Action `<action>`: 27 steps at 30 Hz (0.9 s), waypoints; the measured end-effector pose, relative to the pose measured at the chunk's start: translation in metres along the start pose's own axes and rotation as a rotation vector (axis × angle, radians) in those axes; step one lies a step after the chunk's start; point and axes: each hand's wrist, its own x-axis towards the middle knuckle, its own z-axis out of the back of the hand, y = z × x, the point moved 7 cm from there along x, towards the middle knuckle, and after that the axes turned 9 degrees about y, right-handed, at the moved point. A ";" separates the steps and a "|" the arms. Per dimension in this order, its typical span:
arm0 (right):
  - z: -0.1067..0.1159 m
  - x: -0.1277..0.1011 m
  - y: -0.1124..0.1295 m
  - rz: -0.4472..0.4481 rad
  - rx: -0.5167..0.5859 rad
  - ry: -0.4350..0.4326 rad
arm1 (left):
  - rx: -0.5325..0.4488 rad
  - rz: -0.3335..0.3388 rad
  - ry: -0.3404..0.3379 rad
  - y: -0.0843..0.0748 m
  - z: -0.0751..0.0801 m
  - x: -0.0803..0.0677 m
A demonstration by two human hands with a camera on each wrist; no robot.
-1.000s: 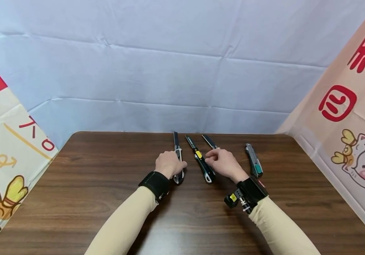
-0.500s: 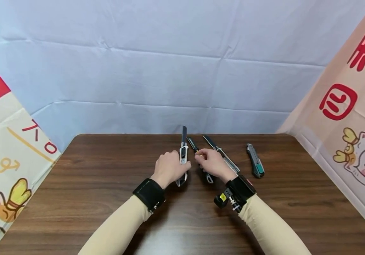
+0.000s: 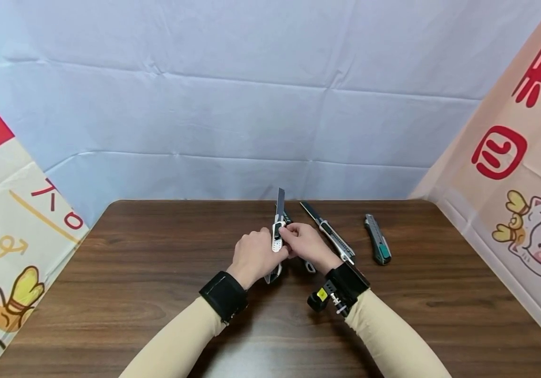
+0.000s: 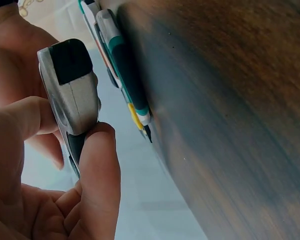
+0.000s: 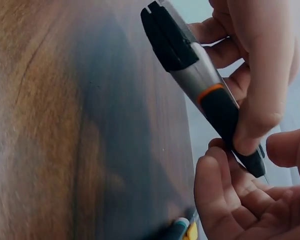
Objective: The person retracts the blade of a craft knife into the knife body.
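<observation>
In the head view, my left hand (image 3: pixel 256 253) grips a silver-and-black snap-off utility knife (image 3: pixel 277 242) raised over the table, its dark blade pointing away. My right hand (image 3: pixel 307 244) has come to the same knife, fingertips at its slider near the blade end. The right wrist view shows an orange ring on the knife (image 5: pixel 210 94); the right hand's (image 5: pixel 250 205) thumb and curled fingers lie on either side of the front end. Behind the right hand, a black-and-yellow utility knife (image 3: pixel 310 268) lies mostly hidden.
To the right on the brown wooden table (image 3: pixel 157 294) lie a silver-and-black utility knife (image 3: pixel 335 237) with blade out and a grey-and-teal one (image 3: pixel 378 241). A pale cloth backdrop (image 3: pixel 232 115) hangs behind the table, with printed sheets at both sides.
My left hand has lifted its knife and carried it rightward. The right hand has moved left from beside the other silver knife, past the black-and-yellow one, to the held knife's slider.
</observation>
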 end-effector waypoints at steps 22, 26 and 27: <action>0.010 -0.001 -0.002 0.015 0.062 -0.010 | -0.759 -0.170 0.461 0.014 -0.023 -0.005; 0.013 -0.001 -0.001 0.031 0.074 -0.014 | -1.000 -0.217 0.636 0.013 -0.032 -0.008; 0.013 -0.001 0.000 0.035 0.078 -0.011 | -1.034 -0.232 0.666 0.013 -0.033 -0.009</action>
